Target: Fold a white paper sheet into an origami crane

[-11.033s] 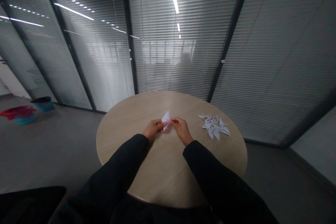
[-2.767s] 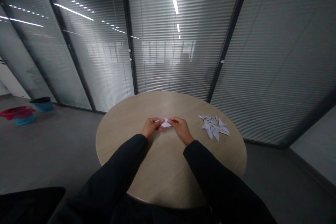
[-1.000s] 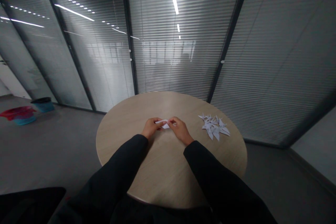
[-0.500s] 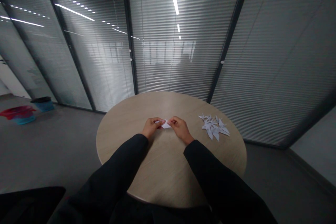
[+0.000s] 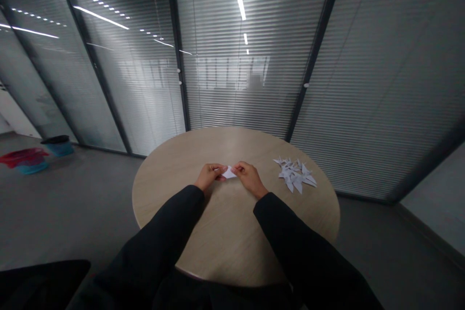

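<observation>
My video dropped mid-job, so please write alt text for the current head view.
The left hand and right hand hold a small folded white paper between them over a round table. A pile of folded paper shapes lies on its right side; two bins stand on the floor at left.

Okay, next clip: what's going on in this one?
A person in dark sleeves holds a small piece of white paper between the fingertips of both hands, the left hand at one side and the right hand at the other. It is held over a round wooden table; its exact folds are too small to make out. To the right lies a loose pile of folded white paper pieces, which neither hand touches.
</observation>
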`<state>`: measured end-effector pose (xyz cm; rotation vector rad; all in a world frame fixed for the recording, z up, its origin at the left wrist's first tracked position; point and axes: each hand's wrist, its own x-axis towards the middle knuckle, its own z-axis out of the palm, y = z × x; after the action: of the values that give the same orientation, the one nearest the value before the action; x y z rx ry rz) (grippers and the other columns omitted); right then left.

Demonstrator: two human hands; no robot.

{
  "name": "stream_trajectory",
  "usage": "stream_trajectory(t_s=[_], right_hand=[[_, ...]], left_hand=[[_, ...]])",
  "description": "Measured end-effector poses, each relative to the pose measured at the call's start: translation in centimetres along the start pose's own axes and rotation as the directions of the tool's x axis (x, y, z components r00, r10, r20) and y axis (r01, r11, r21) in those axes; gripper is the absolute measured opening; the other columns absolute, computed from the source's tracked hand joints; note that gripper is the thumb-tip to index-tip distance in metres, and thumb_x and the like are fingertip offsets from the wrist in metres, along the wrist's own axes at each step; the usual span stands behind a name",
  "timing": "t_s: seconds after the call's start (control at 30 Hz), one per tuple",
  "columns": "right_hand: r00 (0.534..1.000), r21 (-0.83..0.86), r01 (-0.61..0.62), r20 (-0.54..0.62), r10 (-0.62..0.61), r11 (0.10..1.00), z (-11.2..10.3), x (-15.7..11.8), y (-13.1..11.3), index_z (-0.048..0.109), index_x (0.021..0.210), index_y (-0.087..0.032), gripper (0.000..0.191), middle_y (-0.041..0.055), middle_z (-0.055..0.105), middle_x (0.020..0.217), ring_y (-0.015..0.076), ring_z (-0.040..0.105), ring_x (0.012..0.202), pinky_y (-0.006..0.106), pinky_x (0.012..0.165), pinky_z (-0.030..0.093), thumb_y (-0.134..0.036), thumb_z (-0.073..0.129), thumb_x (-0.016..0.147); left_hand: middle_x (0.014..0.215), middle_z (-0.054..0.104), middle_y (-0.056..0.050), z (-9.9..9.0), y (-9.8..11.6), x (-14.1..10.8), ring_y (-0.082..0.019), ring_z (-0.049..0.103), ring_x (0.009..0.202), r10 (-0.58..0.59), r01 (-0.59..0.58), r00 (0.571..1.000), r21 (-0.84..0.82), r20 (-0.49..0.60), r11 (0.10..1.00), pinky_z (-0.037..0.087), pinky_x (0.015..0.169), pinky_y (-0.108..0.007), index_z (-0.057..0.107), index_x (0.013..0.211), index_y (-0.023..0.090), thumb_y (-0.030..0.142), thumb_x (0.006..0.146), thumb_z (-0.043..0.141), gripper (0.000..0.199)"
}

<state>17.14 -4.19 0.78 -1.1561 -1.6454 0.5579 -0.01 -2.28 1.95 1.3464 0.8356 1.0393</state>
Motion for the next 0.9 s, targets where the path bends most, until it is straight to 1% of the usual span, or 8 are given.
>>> stream_trajectory(t_s=[0.1,0.23,0.3,0.4,0.57,0.7,0.8,0.9], right_hand=[[0.999,-0.048,-0.013,-0.047,0.011,0.999,0.1,0.0,-0.1,0.061,0.072,-0.015,0.02,0.004,0.063,0.072,0.0152,0.057,0.068,0.026,0.066,0.042,-0.035,0.061,0.076],[0.991,-0.07,0.093,-0.091,-0.1,0.993,0.4,-0.2,-0.2,0.064,0.086,-0.016,0.021,0.0056,0.064,0.084,0.0157,0.058,0.075,0.028,0.073,0.044,-0.034,0.058,0.079],[0.985,-0.08,0.135,-0.094,-0.142,0.988,0.5,-0.3,-0.3,0.063,0.097,-0.016,0.024,0.006,0.063,0.088,0.016,0.058,0.079,0.028,0.075,0.044,-0.032,0.056,0.08],[0.985,-0.088,0.152,-0.066,-0.158,0.984,0.4,-0.5,-0.5,0.06,0.098,-0.015,0.022,0.0062,0.063,0.089,0.0162,0.058,0.081,0.029,0.076,0.045,-0.03,0.054,0.082],[0.981,-0.09,0.188,-0.025,-0.191,0.978,0.3,-0.6,-0.8,0.057,0.095,-0.016,0.015,0.0047,0.062,0.088,0.0153,0.058,0.08,0.027,0.076,0.044,-0.026,0.052,0.084],[0.943,-0.143,0.319,-0.05,-0.329,0.937,0.4,-0.6,-0.7,0.063,0.09,-0.017,0.012,0.0054,0.058,0.089,0.0157,0.055,0.086,0.029,0.08,0.044,-0.024,0.054,0.086],[0.913,-0.147,0.389,-0.072,-0.402,0.91,0.6,-0.5,-0.4,0.069,0.092,-0.02,0.013,0.0072,0.056,0.1,0.0166,0.054,0.098,0.031,0.09,0.043,-0.025,0.06,0.084],[0.906,-0.137,0.414,-0.04,-0.422,0.9,0.8,-0.6,0.1,0.071,0.09,-0.022,0.011,0.008,0.053,0.112,0.0183,0.051,0.109,0.034,0.095,0.042,-0.025,0.065,0.081]], left_hand=[[0.064,0.06,-0.006,0.2,-0.1,0.1,-0.01,0.053,0.05,-0.022,0.022,0.999,-0.007,-0.029,1.0,0.047,0.054,-0.024,0.067,0.073,0.006,0.046,0.055,0.081,0.046],[0.063,0.061,-0.006,0.4,0.2,0.1,-0.01,0.055,0.05,-0.092,0.09,0.993,-0.027,-0.068,0.996,0.048,0.053,-0.023,0.065,0.076,0.006,0.034,0.066,0.077,0.032],[0.065,0.062,-0.007,0.4,0.4,0.0,-0.01,0.056,0.051,-0.12,0.117,0.989,-0.041,-0.083,0.992,0.049,0.053,-0.022,0.064,0.078,0.006,0.028,0.072,0.073,0.024],[0.076,0.066,-0.012,0.5,0.6,-0.3,-0.012,0.062,0.057,-0.174,0.169,0.984,-0.089,-0.049,0.982,0.051,0.053,-0.021,0.062,0.083,0.006,0.021,0.078,0.068,0.017],[0.089,0.067,-0.016,0.7,0.9,-0.7,-0.018,0.067,0.067,-0.211,0.209,0.978,-0.141,0.005,0.968,0.053,0.053,-0.021,0.059,0.086,0.005,0.017,0.078,0.068,0.017],[0.083,0.067,-0.015,0.6,1.0,-0.6,-0.016,0.066,0.064,-0.192,0.186,0.981,-0.141,-0.036,0.972,0.053,0.054,-0.02,0.059,0.084,0.004,0.015,0.08,0.065,0.014],[0.078,0.066,-0.013,0.5,0.8,-0.4,-0.015,0.065,0.062,-0.183,0.17,0.981,-0.165,-0.068,0.972,0.054,0.057,-0.022,0.059,0.083,0.004,0.013,0.081,0.063,0.01],[0.078,0.066,-0.012,0.3,0.6,-0.3,-0.013,0.064,0.058,-0.176,0.16,0.982,-0.186,-0.074,0.969,0.054,0.057,-0.023,0.059,0.082,0.005,0.013,0.08,0.064,0.01]])
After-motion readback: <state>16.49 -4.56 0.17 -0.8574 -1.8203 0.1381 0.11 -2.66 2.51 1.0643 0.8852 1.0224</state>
